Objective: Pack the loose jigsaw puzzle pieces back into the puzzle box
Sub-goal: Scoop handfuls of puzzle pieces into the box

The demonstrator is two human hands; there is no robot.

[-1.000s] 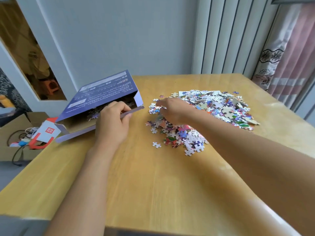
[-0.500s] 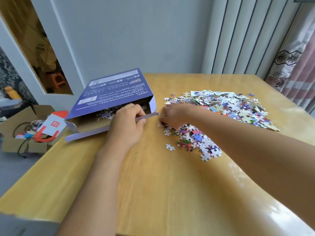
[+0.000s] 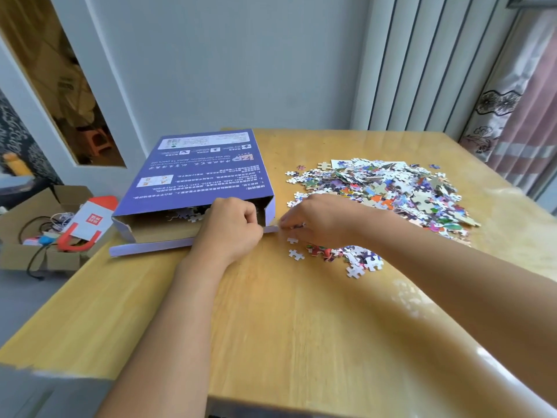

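Left hand [image 3: 230, 229] grips the box [image 3: 199, 173] flap, holding its mouth open, while right hand [image 3: 316, 220] pinches pieces [image 3: 388, 188] just beside it on the bench [image 3: 271, 327].

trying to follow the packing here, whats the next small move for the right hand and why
Probably slide the right hand and the pieces under its fingers leftward into the open mouth of the puzzle box. The left hand holds the box's flap at the opening, pieces already lie inside, and the right fingertips are right at the flap's edge.

Glossy wooden table [image 3: 271, 327]; grey wall [image 3: 241, 70] far; curtain [image 3: 518, 110] right; cardboard box [image 3: 24, 236] on floor left.
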